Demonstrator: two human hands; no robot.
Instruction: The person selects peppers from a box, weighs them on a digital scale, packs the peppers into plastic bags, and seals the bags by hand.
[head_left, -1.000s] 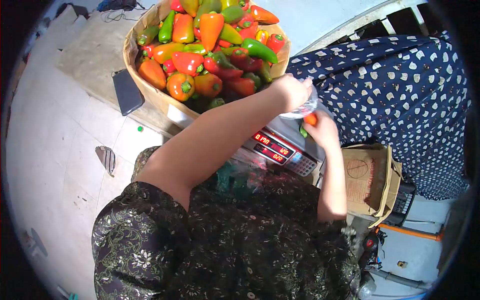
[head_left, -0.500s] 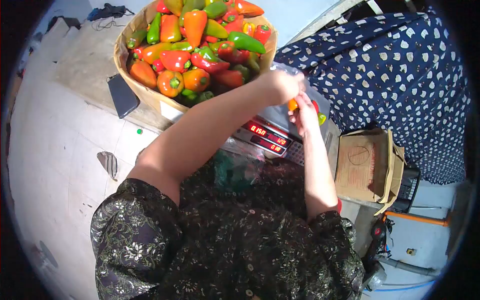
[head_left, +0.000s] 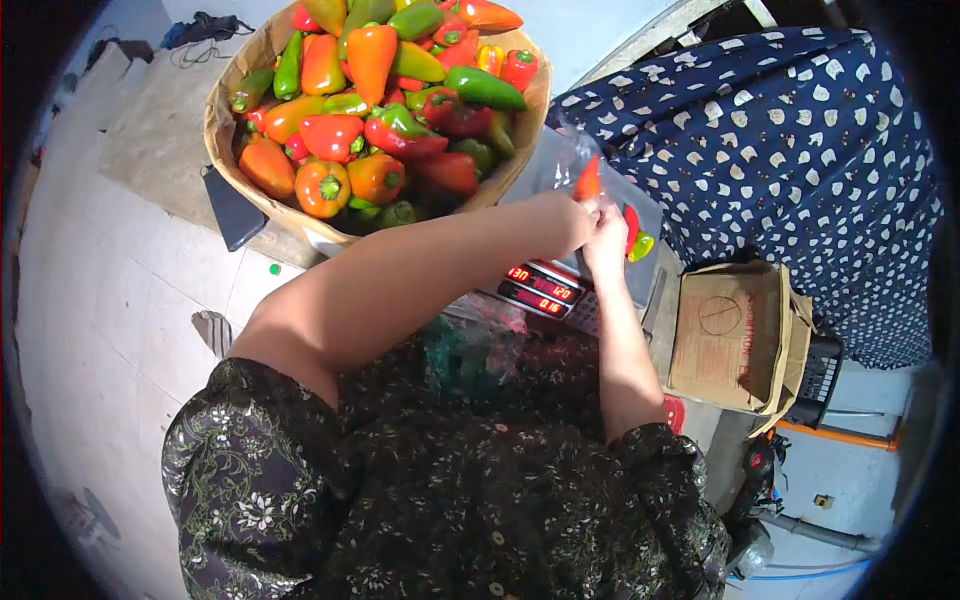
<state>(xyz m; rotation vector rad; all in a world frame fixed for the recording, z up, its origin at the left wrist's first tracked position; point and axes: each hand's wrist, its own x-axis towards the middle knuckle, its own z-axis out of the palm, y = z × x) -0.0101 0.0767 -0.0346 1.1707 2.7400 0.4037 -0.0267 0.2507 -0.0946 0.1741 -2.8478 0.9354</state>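
Black floral shirt (head_left: 480,520) fills bottom centre. Left forearm (head_left: 430,255) crosses mid-frame, blocking part of the scale (head_left: 548,290). Left hand (head_left: 568,222) and right hand (head_left: 606,245) meet right of centre; right fingers bunched, left ones hidden, can't tell what's gripped. Orange-red pepper (head_left: 588,180) sticks up just above them, near clear plastic (head_left: 570,150). Red pepper (head_left: 631,228) and yellow-green pepper (head_left: 641,247) beside right hand. Cardboard box (head_left: 712,330) centre right. Full basket (head_left: 532,120) upper left-centre. Patterned cloth (head_left: 780,160) upper right.
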